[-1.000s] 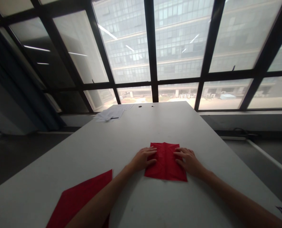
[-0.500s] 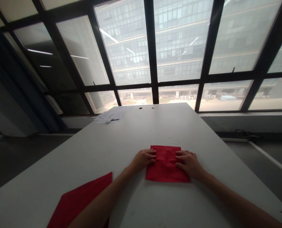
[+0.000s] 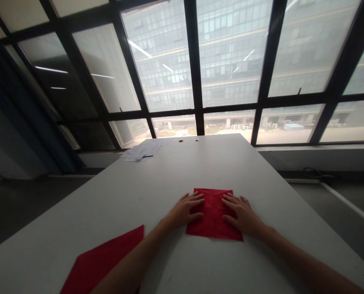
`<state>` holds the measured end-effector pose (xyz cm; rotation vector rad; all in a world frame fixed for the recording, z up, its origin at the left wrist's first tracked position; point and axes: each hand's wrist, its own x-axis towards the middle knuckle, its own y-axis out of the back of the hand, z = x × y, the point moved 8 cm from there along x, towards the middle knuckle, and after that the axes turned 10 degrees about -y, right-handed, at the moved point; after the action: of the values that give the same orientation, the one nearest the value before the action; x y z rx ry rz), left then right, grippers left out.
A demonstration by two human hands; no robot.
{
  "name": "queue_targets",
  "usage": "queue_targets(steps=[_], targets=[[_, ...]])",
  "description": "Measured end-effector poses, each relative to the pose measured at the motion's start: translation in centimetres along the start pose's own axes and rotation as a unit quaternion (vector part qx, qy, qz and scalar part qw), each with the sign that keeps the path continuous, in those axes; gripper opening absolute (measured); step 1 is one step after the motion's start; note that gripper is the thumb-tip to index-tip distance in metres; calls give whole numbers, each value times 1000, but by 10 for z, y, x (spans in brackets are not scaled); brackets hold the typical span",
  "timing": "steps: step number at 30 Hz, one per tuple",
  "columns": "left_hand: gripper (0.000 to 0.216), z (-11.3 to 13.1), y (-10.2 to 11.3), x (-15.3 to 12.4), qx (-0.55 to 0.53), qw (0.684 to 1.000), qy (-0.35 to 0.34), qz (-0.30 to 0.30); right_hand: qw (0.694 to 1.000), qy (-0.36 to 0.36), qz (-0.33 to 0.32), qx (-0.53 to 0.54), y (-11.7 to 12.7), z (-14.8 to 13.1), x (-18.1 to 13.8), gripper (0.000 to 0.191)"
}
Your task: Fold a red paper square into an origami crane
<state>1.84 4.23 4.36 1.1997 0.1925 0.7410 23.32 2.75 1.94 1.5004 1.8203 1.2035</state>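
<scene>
A folded square of red paper (image 3: pixel 214 218) is held flat on the white table (image 3: pixel 200 163) under both hands: the left hand (image 3: pixel 186 209) and the right hand (image 3: pixel 241 214) are laid open, fingers spread, nothing gripped. If pressed unevenly, the layers could be skewed.

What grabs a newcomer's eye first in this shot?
The folded red paper square at the middle of the long white table, with the left hand and right hand laid flat on its two sides. Next, a second flat red paper sheet at the near left edge, and the wall of black-framed windows beyond the table's far end.
</scene>
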Motion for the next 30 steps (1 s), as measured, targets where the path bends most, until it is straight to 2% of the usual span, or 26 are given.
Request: queue_targets(steps=[3, 6, 17, 20, 24, 30], targets=[[63, -1, -1, 0, -4, 1000, 15, -16, 999, -7, -38, -2, -6, 0, 0, 59], [65, -3, -1, 0, -10, 999, 24, -21, 999, -29, -43, 5, -4, 4, 1, 59], [62, -12, -6, -2, 0, 1000, 15, -6, 997, -61, 11, 55, 3, 10, 2, 47], [51, -7, -6, -1, 21, 1000, 3, -7, 996, -65, 32, 49, 5, 8, 3, 46], [48, 0, -2, 1, 36, 999, -16, 0, 999, -43, 14, 19, 2, -1, 4, 48], [49, -6, -1, -1, 26, 1000, -4, 15, 998, -65, 8, 6, 3, 0, 3, 40]])
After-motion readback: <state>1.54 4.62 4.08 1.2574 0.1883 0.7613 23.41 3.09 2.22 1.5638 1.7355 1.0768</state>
